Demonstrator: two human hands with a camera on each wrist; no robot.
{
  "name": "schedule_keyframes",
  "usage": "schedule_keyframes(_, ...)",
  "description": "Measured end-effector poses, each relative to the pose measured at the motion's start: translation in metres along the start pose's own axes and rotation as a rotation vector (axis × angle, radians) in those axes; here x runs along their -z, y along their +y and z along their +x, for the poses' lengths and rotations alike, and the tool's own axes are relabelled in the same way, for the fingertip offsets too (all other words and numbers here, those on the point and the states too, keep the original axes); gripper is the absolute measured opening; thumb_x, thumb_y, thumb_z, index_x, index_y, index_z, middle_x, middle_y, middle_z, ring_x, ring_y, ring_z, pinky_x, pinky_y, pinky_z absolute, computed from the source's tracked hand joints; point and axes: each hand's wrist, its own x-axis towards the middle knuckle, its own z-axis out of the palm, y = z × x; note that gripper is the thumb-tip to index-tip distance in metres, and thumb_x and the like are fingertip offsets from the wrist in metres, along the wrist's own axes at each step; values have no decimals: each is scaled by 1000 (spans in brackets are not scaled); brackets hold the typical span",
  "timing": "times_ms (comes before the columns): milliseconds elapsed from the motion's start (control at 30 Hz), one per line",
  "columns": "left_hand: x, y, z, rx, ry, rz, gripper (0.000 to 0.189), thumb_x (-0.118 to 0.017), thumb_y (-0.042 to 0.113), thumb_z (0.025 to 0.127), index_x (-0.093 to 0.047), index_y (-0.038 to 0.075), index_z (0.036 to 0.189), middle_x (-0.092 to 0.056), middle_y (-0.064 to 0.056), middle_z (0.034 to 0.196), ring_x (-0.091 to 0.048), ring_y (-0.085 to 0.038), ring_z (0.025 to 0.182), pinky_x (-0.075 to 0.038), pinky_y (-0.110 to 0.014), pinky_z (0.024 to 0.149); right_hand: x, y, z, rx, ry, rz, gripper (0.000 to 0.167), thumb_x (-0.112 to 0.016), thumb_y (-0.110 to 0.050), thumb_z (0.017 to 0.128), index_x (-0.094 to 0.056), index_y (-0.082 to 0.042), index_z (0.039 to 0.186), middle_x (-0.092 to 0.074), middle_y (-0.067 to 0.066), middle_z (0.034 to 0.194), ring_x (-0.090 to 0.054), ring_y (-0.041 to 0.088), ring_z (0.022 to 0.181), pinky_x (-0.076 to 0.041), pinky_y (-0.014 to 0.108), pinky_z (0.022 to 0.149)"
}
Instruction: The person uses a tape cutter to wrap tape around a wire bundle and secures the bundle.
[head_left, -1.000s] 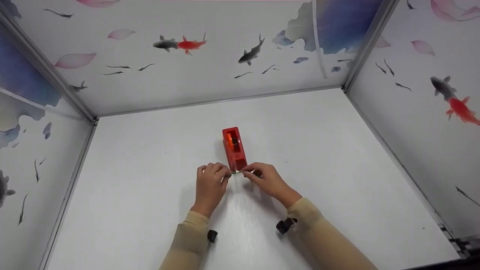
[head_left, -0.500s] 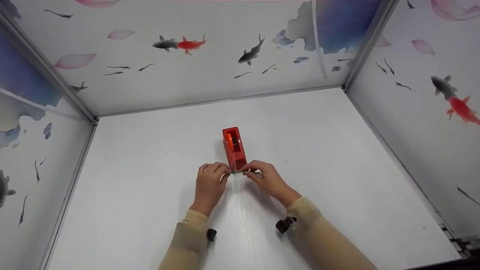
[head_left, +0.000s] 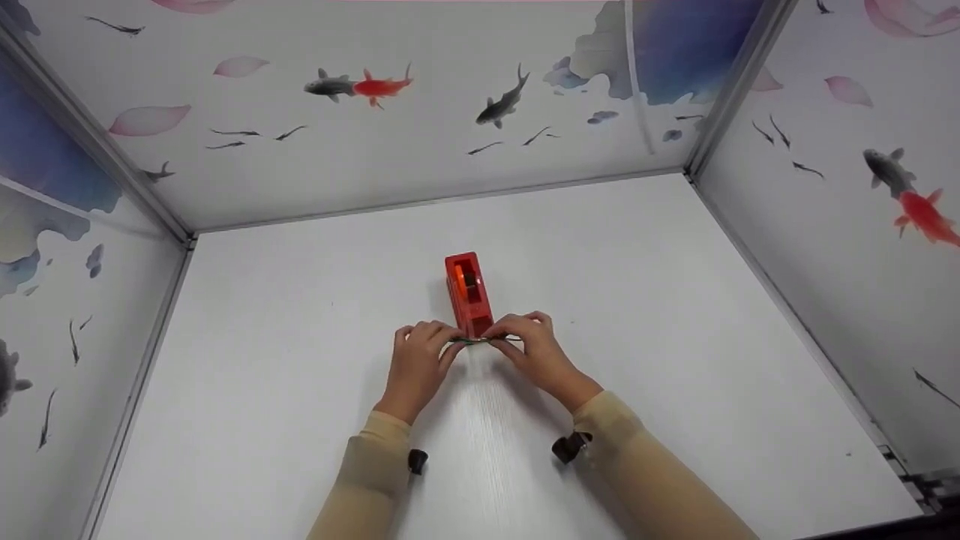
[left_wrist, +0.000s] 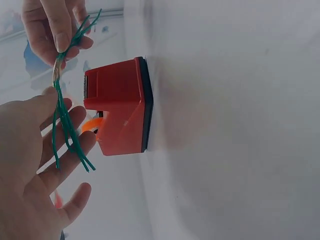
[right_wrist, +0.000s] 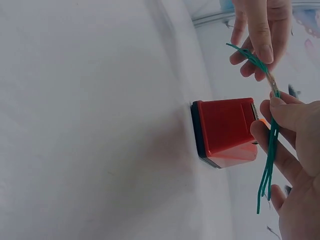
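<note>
A bundle of thin green wires [head_left: 471,341] stretches between both hands, just in front of the red tape dispenser [head_left: 469,292]. Shiny, brownish wrapping, which looks like clear tape, covers the bundle's middle. My left hand [head_left: 418,367] pinches one side between thumb and fingers; in the left wrist view the loose ends of the green wires [left_wrist: 67,130] hang across its spread fingers. On the other side my right hand [head_left: 544,360] pinches close to the wrapped part, and the green wires [right_wrist: 271,155] trail past its palm in the right wrist view. The dispenser's toothed cutting edge faces the hands.
An orange roll [head_left: 460,283] sits in the dispenser. The white table [head_left: 300,315] is bounded by a back panel [head_left: 420,157] and side panels printed with fish and petals. Black wrist cameras, such as the one on the right sleeve [head_left: 571,448], hang under the forearms.
Both hands have risen slightly toward the dispenser, still pinching the bundle. The right hand's outer fingers have lifted and spread. More green now shows between the hands and past the left fingertips.
</note>
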Motion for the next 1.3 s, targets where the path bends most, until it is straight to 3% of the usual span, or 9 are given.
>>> schedule_keyframes(200,0,-2,0,-41,24,-12,14,-77,26,92,-77,22,106,-73,3,100,-66,-19,101,-49,-51,97,-2,1,-1,47,39,-76,19,-76,-14,94,-76,-26,109,-76,-10,104,-70,11,105,-25,56,109)
schedule_keyframes(333,-1,-2,0,-32,33,-13,13,-77,26,92,-78,22,105,-73,4,100,-66,-18,100,-50,-51,98,-2,-1,-2,62,54,-102,19,-77,-15,93,-77,-26,108,-76,-10,104,-69,12,106,-24,57,110)
schedule_keyframes(633,-2,-2,-1,-49,60,-5,13,-80,23,90,-78,21,103,-73,3,99,-66,-19,100,-50,-52,98,-2,-2,-1,66,33,-180,19,-80,-14,91,-79,-25,107,-78,-7,103,-71,11,105,-22,57,119)
schedule_keyframes(767,-2,-3,-2,-71,76,9,13,-81,22,90,-78,20,102,-72,3,98,-66,-18,98,-50,-51,96,-3,-3,0,68,5,-168,21,-82,-10,88,-80,-21,107,-78,-5,102,-72,11,105,-28,49,126)
schedule_keyframes(867,-2,-4,-2,-80,85,21,12,-80,21,90,-78,20,102,-72,3,98,-66,-18,99,-50,-50,96,-3,-5,0,53,-17,-156,23,-82,-8,88,-78,-20,107,-76,-5,103,-71,12,104,-46,41,114)
schedule_keyframes(967,-2,-4,-2,-89,91,34,12,-80,21,90,-78,20,102,-72,3,98,-65,-19,99,-50,-50,97,-3,-5,-2,40,-33,-169,23,-82,-10,89,-77,-21,109,-74,-5,104,-70,12,102,-57,35,98)
schedule_keyframes(1067,-2,-4,-3,-97,89,52,13,-81,20,89,-78,20,102,-72,2,100,-66,-19,101,-50,-51,98,-3,-5,-3,37,-51,-197,23,-81,-13,90,-77,-21,111,-74,-4,105,-70,11,99,-59,33,92)
schedule_keyframes(1300,-2,-3,-3,-109,98,81,13,-82,18,89,-78,21,100,-71,3,100,-65,-18,103,-50,-50,100,-2,-9,-1,-12,-124,-272,29,-80,-21,92,-76,-22,121,-76,-3,107,-71,14,98,-59,33,91)
